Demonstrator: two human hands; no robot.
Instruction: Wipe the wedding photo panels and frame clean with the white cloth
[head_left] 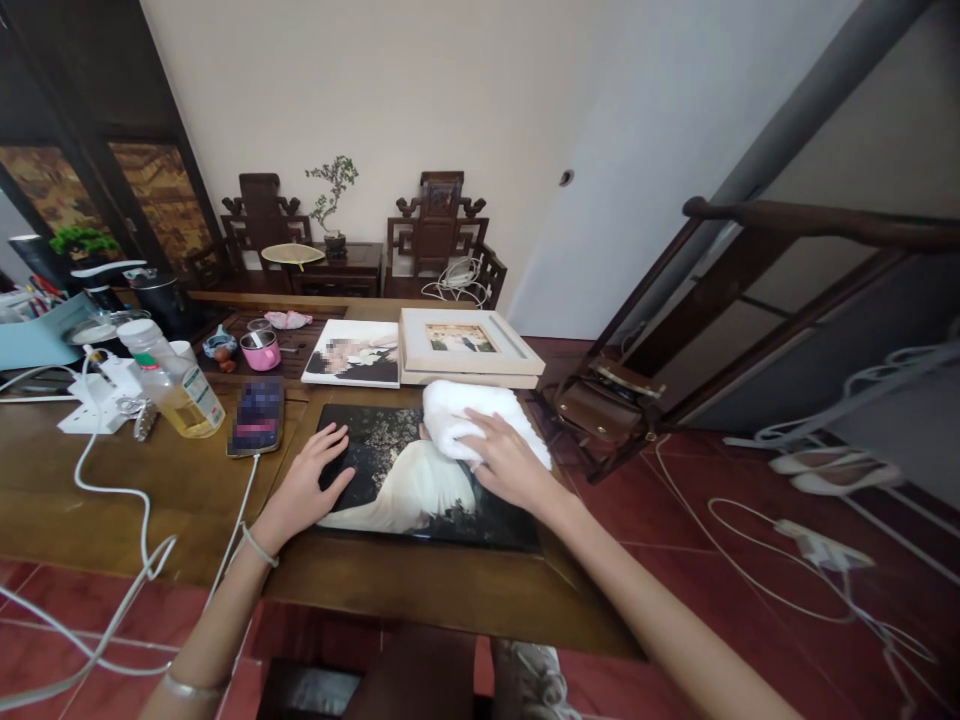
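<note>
A dark, glossy photo panel (375, 450) showing a pale dress lies flat on the wooden table (360, 590). Resting on its left edge is my left hand (311, 480), fingers spread, holding nothing. My right hand (504, 455) presses a folded white towel (465, 405) against the upper right part of the panel, its fingers bent over the cloth. The towel hides that corner of the picture.
Behind the panel lie a white photo print (352, 355) and a boxed picture frame (472, 345). To the left are a phone (256, 415) on a cable, a bottle of yellow liquid (184, 395), a pink cup (260, 350) and a power strip (105, 395). A chair (675, 330) stands right.
</note>
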